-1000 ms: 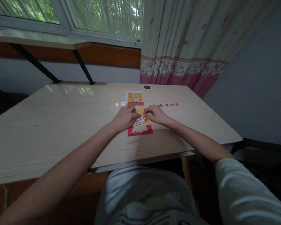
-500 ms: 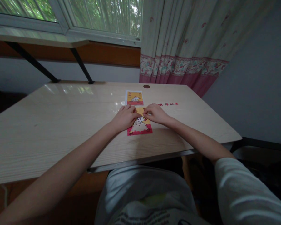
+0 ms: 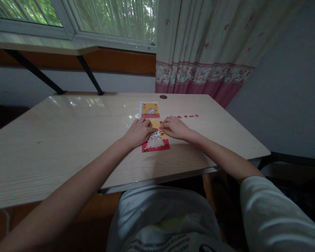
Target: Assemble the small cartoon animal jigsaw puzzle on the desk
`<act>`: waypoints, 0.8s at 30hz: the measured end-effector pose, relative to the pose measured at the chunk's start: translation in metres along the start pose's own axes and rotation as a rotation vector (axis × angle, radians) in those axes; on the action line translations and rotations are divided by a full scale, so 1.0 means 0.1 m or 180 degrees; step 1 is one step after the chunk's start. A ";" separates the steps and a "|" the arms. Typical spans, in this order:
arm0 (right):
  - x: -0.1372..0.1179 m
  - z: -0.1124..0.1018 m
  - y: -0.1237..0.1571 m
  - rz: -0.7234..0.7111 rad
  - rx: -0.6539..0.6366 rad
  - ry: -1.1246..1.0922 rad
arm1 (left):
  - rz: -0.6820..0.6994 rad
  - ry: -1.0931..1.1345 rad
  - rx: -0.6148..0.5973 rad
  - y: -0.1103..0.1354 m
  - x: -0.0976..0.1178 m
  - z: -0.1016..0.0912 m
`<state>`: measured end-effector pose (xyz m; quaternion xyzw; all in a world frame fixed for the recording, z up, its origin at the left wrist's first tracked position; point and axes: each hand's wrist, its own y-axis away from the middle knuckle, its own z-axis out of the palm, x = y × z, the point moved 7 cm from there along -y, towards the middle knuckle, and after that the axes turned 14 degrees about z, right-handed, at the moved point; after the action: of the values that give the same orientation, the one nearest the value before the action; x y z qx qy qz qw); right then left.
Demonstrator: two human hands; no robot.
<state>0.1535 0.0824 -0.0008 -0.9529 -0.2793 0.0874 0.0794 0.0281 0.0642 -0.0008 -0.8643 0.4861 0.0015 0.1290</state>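
Observation:
A partly assembled jigsaw puzzle (image 3: 155,142), yellow and pink with a white cartoon animal, lies on the wooden table (image 3: 68,140) in front of me. My left hand (image 3: 138,132) rests on its upper left edge, fingers curled and pressing down. On the puzzle's upper right part sits my right hand (image 3: 175,127), fingers bent, fingertips close to those of the left hand. Whether either hand pinches a piece is hidden. A reference picture card (image 3: 149,110) lies just beyond the puzzle. Several loose pink pieces (image 3: 189,116) sit in a row to the right of my right hand.
A round cable hole (image 3: 163,97) is at the table's far edge. A floral curtain (image 3: 199,52) hangs behind the table on the right, and a window (image 3: 68,17) with a sill shelf (image 3: 42,47) is behind on the left. My lap is below the table's near edge.
Both hands stay on the top of the puzzle with only slight finger shifts. The view has drifted a little.

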 end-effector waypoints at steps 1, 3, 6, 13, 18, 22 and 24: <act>-0.01 0.00 0.00 -0.0006 0.0015 0.0039 | 0.0015 -0.0014 -0.0015 0.00 0.00 -0.01; -0.01 -0.01 0.01 -0.0022 0.0049 0.0081 | 0.0066 -0.0006 -0.0038 0.02 -0.01 -0.01; -0.01 -0.02 0.02 -0.0094 0.0119 -0.0010 | 0.0079 0.0051 -0.0024 0.08 -0.09 -0.03; 0.01 -0.01 0.07 -0.0395 -0.0002 -0.0510 | 0.0086 0.0501 0.0086 0.27 -0.38 -0.04; 0.00 0.03 0.09 -0.0510 -0.0197 -0.0664 | 0.0219 0.0946 -0.0022 0.26 -0.36 0.01; 0.03 0.05 0.09 -0.0476 -0.0182 -0.0590 | 0.0170 0.1059 0.0000 0.25 -0.35 0.02; 0.04 0.05 0.08 -0.0478 -0.0170 -0.0588 | 0.0140 0.1045 0.0022 0.24 -0.35 0.02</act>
<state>0.1598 0.0786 -0.0080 -0.9189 -0.3583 0.1613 0.0343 -0.0106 0.0822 -0.0040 -0.8417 0.5194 -0.1386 0.0507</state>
